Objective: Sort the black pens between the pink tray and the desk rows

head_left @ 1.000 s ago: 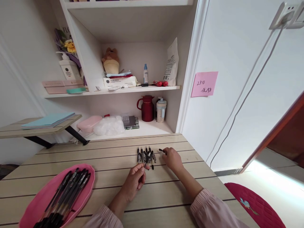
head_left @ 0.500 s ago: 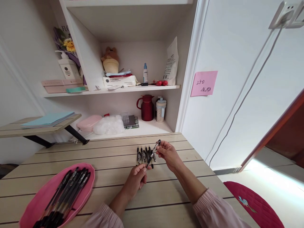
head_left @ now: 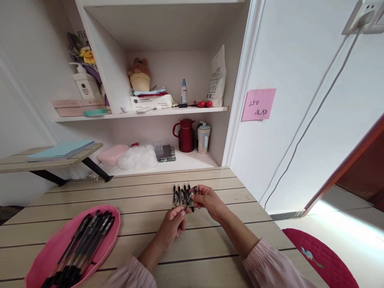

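Observation:
Between my two hands is a slim black gel pen [head_left: 187, 206], held at a slant over the table. My left hand [head_left: 173, 224] is closed on its lower part, thumb and fingers pinched together. My right hand [head_left: 208, 201] is closed at the upper end, its fingertips around the pen cap [head_left: 192, 195] with a dark clip. Whether cap and pen are joined is hard to see. Just behind my hands lies a row of several black pens [head_left: 179, 195], their thin tips toward the shelf. My right hand partly covers the row's right end.
A pink scalloped tray [head_left: 115, 228] with several capped pens [head_left: 87, 240] stands at the left on the slatted table [head_left: 132, 236]. Behind the table are shelves with a red jug [head_left: 186, 136] and a cup [head_left: 203, 138]. A small raised stand [head_left: 75, 160] is at the left.
My right hand has moved down and left, bringing the cap end closer to my left hand. Less of the pen shows between them. My left hand stays in place.

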Demonstrator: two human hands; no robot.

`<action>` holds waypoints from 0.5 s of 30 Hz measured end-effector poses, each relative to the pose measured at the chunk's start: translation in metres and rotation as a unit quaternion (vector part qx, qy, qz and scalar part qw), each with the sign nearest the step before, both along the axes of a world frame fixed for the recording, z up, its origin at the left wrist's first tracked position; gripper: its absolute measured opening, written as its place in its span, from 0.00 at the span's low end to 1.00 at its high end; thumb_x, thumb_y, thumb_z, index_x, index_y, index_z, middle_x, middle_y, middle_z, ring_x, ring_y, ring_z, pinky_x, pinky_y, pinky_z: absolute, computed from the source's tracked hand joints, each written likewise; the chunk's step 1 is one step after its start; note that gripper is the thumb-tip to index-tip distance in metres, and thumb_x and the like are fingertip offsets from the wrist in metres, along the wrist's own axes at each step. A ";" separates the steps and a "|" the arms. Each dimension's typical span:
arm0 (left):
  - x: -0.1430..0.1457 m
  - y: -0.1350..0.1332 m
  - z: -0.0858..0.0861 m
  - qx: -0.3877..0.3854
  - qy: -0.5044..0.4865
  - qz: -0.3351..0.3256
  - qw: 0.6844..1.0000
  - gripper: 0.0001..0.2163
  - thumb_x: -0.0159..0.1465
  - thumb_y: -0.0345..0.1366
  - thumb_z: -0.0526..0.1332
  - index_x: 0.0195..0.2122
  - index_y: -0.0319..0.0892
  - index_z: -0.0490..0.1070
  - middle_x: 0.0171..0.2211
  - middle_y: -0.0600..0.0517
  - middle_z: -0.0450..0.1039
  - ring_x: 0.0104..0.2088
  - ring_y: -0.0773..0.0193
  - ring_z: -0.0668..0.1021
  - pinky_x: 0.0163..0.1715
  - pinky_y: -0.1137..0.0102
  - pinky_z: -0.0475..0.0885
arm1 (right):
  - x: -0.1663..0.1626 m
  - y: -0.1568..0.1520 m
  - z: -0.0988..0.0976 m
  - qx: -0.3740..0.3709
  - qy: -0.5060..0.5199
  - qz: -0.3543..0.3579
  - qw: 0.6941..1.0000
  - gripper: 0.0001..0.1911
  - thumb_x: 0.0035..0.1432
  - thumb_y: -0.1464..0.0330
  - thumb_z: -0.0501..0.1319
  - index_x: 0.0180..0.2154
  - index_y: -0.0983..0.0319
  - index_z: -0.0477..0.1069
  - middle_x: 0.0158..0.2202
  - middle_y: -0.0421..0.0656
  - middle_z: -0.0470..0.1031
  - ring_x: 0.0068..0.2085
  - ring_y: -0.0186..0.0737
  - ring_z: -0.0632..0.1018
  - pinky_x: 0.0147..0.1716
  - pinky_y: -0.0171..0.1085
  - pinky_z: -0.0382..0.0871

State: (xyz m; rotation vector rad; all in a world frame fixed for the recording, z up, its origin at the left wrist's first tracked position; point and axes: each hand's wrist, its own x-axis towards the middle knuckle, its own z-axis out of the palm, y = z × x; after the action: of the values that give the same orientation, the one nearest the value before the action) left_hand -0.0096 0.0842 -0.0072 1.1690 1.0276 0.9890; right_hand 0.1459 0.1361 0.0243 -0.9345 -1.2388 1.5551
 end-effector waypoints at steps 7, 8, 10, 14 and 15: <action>0.001 -0.001 0.000 -0.005 -0.010 0.009 1.000 0.16 0.53 0.47 0.58 0.33 0.38 0.65 0.14 0.61 0.58 0.12 0.78 0.51 0.11 0.79 0.42 | -0.005 -0.005 -0.005 -0.017 -0.030 0.058 0.998 0.13 0.41 0.64 0.63 0.30 0.65 0.67 0.17 0.37 0.71 0.17 0.27 0.67 0.16 0.26 0.54; 0.001 -0.001 0.000 -0.001 -0.009 0.006 1.000 0.15 0.54 0.47 0.57 0.33 0.39 0.65 0.14 0.61 0.58 0.11 0.78 0.51 0.11 0.79 0.42 | -0.004 -0.005 -0.003 -0.016 -0.035 0.062 0.997 0.12 0.41 0.65 0.63 0.30 0.65 0.67 0.17 0.37 0.70 0.17 0.27 0.67 0.15 0.26 0.54; 0.001 -0.001 0.000 0.004 -0.008 0.000 1.000 0.15 0.54 0.47 0.57 0.33 0.38 0.65 0.14 0.61 0.58 0.11 0.78 0.51 0.11 0.79 0.42 | -0.003 -0.006 0.000 -0.013 -0.045 0.064 0.997 0.12 0.42 0.65 0.62 0.29 0.64 0.66 0.17 0.36 0.70 0.17 0.27 0.67 0.15 0.26 0.54; 0.000 0.000 -0.001 0.001 -0.007 -0.006 1.000 0.15 0.54 0.47 0.56 0.32 0.38 0.65 0.14 0.60 0.58 0.12 0.78 0.51 0.11 0.79 0.42 | -0.005 -0.007 0.002 0.003 -0.055 0.050 0.997 0.13 0.45 0.60 0.61 0.26 0.64 0.65 0.15 0.35 0.67 0.16 0.26 0.67 0.15 0.26 0.54; 0.000 0.000 -0.001 0.000 -0.006 -0.006 1.000 0.15 0.54 0.46 0.56 0.32 0.38 0.65 0.14 0.60 0.58 0.12 0.78 0.52 0.11 0.79 0.42 | -0.006 -0.007 0.001 0.006 -0.055 0.046 0.997 0.14 0.45 0.59 0.61 0.26 0.64 0.65 0.15 0.35 0.67 0.16 0.26 0.66 0.15 0.26 0.53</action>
State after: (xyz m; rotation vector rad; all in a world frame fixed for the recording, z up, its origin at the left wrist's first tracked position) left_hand -0.0096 0.0843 -0.0087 1.1663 1.0100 0.9868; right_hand 0.1398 0.1295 0.0250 -0.9783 -1.3854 1.5837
